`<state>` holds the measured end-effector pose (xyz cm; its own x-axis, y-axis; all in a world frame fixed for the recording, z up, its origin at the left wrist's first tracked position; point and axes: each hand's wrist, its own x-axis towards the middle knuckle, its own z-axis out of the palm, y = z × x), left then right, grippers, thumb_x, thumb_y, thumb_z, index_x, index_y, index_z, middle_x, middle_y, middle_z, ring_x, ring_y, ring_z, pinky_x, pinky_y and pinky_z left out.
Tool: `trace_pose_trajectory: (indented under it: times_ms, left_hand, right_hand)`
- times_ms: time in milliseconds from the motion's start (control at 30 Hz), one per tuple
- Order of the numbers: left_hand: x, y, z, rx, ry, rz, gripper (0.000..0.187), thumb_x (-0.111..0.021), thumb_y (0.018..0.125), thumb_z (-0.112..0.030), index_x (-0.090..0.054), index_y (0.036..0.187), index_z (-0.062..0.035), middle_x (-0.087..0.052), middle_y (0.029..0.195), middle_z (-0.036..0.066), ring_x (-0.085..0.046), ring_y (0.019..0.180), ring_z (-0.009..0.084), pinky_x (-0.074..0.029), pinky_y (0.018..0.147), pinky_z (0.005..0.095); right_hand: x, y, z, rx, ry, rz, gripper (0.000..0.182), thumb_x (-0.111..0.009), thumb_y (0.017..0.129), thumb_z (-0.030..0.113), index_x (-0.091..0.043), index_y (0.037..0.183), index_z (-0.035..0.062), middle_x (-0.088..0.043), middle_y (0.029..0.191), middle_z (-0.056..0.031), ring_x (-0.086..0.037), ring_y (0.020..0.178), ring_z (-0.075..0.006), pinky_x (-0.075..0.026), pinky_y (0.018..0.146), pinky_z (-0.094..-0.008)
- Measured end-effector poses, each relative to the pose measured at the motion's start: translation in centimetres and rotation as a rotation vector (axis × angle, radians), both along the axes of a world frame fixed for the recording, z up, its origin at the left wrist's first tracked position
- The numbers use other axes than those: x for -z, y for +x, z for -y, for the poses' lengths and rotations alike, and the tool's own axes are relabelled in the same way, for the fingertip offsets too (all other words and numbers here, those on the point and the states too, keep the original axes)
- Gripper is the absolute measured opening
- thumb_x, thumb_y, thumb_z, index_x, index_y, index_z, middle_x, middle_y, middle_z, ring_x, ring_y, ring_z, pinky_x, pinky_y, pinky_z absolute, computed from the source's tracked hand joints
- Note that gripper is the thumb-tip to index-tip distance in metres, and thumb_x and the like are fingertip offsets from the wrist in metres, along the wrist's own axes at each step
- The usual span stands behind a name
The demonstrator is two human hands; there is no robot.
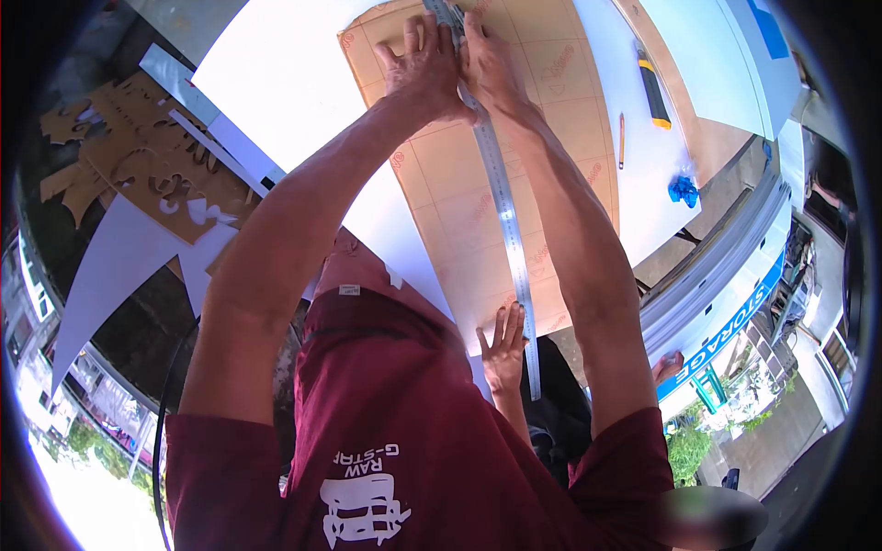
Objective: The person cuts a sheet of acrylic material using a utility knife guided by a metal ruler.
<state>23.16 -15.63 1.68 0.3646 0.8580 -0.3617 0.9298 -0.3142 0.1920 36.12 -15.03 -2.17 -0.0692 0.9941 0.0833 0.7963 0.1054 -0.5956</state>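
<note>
A long steel ruler (501,197) lies lengthwise across a brown paper-faced sheet (450,184) marked with grid lines and red print. My left hand (424,72) rests on the sheet and the ruler's left edge near the far end, fingers spread, thumb side against the metal. Right beside it, my right hand (491,73) is closed at the ruler's far end. Whatever it grips there is hidden among the fingers. Another person's hand (503,351) lies flat on the sheet at the near end, touching the ruler.
A yellow-and-black cutter (654,92), a pencil (621,140) and a crumpled blue scrap (683,190) lie on the white sheet at right. Brown cut-out offcuts (138,147) and pointed white pieces (115,271) are at left. A blue "STORAGE" sign (735,321) stands lower right.
</note>
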Motion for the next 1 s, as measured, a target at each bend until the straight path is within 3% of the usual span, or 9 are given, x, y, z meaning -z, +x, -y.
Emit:
trace_pose_trajectory:
  times_ms: [567, 667, 700, 767, 800, 900, 1000]
  left_hand:
    - [0.8, -0.1, 0.0, -0.01, 0.022, 0.015, 0.15, -0.092, 0.051, -0.066, -0.013, 0.164, -0.0089, -0.01, 0.17, 0.017, -0.008, 0.157, 0.0409, -0.029, 0.105, 0.0798]
    - [0.1, -0.4, 0.4, 0.041, 0.093, 0.023, 0.143, -0.088, 0.054, -0.072, -0.025, 0.159, 0.002, -0.022, 0.166, 0.026, -0.021, 0.153, 0.0458, -0.026, 0.112, 0.0768]
    - [-0.2, -0.3, 0.1, 0.031, 0.017, 0.023, 0.147, -0.09, 0.053, -0.069, -0.017, 0.161, 0.0002, -0.014, 0.167, 0.026, -0.012, 0.154, 0.0454, -0.022, 0.114, 0.0763]
    - [-0.8, -0.1, -0.8, 0.009, -0.137, 0.021, 0.158, -0.095, 0.053, -0.065, 0.001, 0.163, -0.0033, 0.001, 0.169, 0.025, 0.005, 0.157, 0.0446, -0.012, 0.12, 0.0754]
    - [-0.8, 0.0, -0.8, 0.01, -0.15, 0.01, 0.158, -0.095, 0.053, -0.066, 0.001, 0.163, -0.0047, 0.001, 0.169, 0.024, 0.006, 0.157, 0.0443, -0.011, 0.12, 0.0758]
    - [-0.4, -0.2, -0.8, 0.008, -0.139, 0.002, 0.157, -0.094, 0.054, -0.067, 0.001, 0.164, -0.008, 0.002, 0.17, 0.023, 0.006, 0.157, 0.0438, -0.009, 0.119, 0.077]
    - [-0.1, -0.4, -0.6, 0.01, -0.09, 0.064, 0.157, -0.095, 0.053, -0.066, 0.001, 0.164, -0.0092, 0.002, 0.17, 0.023, 0.007, 0.157, 0.0444, -0.008, 0.118, 0.0781]
  right_hand:
    - [0.8, 0.2, -0.5, -0.052, 0.075, -0.028, 0.051, -0.057, 0.095, 0.006, -0.042, 0.142, -0.0092, -0.067, 0.103, -0.0296, -0.068, 0.082, -0.0464, -0.053, 0.067, -0.0508]
    - [0.8, 0.3, -0.8, -0.061, 0.02, 0.003, 0.052, -0.059, 0.094, 0.006, -0.042, 0.141, -0.0089, -0.067, 0.1, -0.0282, -0.069, 0.078, -0.045, -0.054, 0.065, -0.0509]
    - [1.1, 0.4, -0.8, -0.064, 0.0, 0.029, 0.053, -0.06, 0.094, 0.005, -0.042, 0.141, -0.0085, -0.066, 0.099, -0.0274, -0.069, 0.077, -0.0441, -0.054, 0.064, -0.0509]
    - [2.1, -0.8, -1.0, 0.06, -0.252, -0.673, 0.052, -0.041, 0.105, 0.037, -0.051, 0.139, -0.0008, -0.068, 0.104, -0.0212, -0.067, 0.09, -0.0338, -0.054, 0.077, -0.0455]
    - [2.3, -1.2, -0.8, 0.13, -0.378, -1.023, 0.061, -0.031, 0.111, 0.053, -0.055, 0.138, 0.003, -0.068, 0.107, -0.0182, -0.066, 0.096, -0.0287, -0.054, 0.084, -0.0428]
    - [2.1, -0.6, -1.0, 0.065, -0.477, -0.675, 0.079, -0.017, 0.108, 0.065, -0.052, 0.142, 0.0027, -0.065, 0.117, -0.014, -0.061, 0.104, -0.0227, -0.052, 0.091, -0.0389]
    - [1.8, -1.7, -0.6, 0.105, -0.414, -1.06, 0.076, -0.02, 0.109, 0.063, -0.052, 0.143, 0.0035, -0.065, 0.116, -0.0125, -0.06, 0.104, -0.0221, -0.052, 0.091, -0.0364]
